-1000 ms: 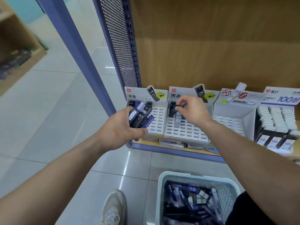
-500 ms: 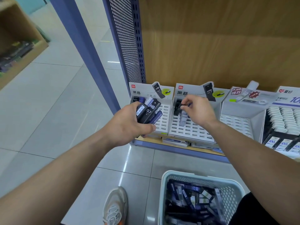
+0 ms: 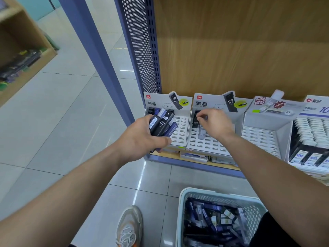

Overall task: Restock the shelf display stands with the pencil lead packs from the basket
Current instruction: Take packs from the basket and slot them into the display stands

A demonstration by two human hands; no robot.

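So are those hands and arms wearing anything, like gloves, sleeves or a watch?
No. The left hand and right hand are bare: no gloves, no rings that I can see. Both forearms are bare too, with no sleeves, watch or wristband in view. Lower down, a pale sneaker with orange trim shows.

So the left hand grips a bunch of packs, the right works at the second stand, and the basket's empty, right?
Not empty: the head view shows the basket holding many lead packs. The left hand does grip a bunch of packs, and the right hand works at the second stand.
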